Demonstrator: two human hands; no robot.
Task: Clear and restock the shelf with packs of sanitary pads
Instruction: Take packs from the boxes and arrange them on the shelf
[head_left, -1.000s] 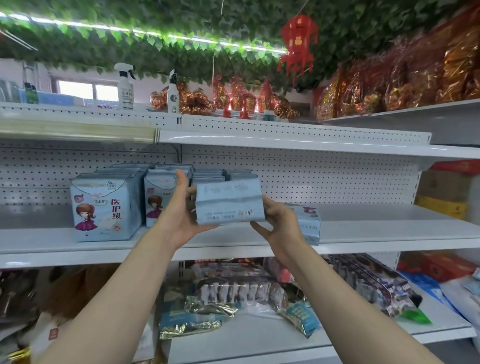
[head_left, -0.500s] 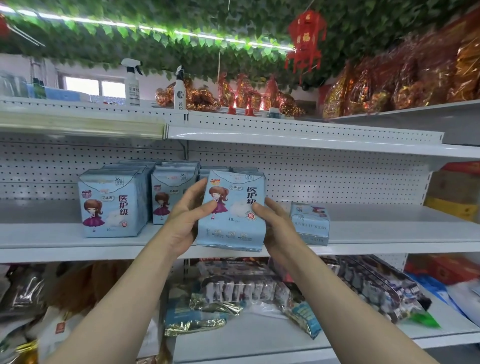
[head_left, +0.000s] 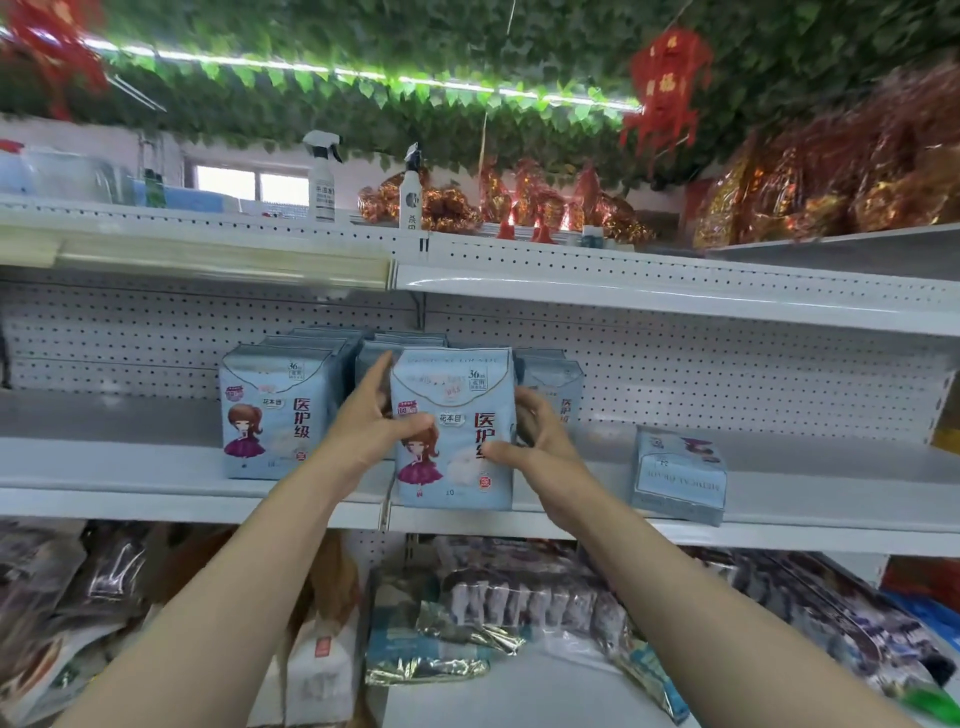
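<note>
Pad pack (head_left: 452, 431) upright at white shelf (head_left: 104, 467), leafy ceiling (head_left: 363, 52)

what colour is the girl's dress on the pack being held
Magenta-purple, printed on the pale blue pack; it shows clearest in the head view.

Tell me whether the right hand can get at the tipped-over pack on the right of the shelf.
Probably yes: nothing stands between the right hand and the tipped-over pack, though it must first release the upright pack it grips.
</note>
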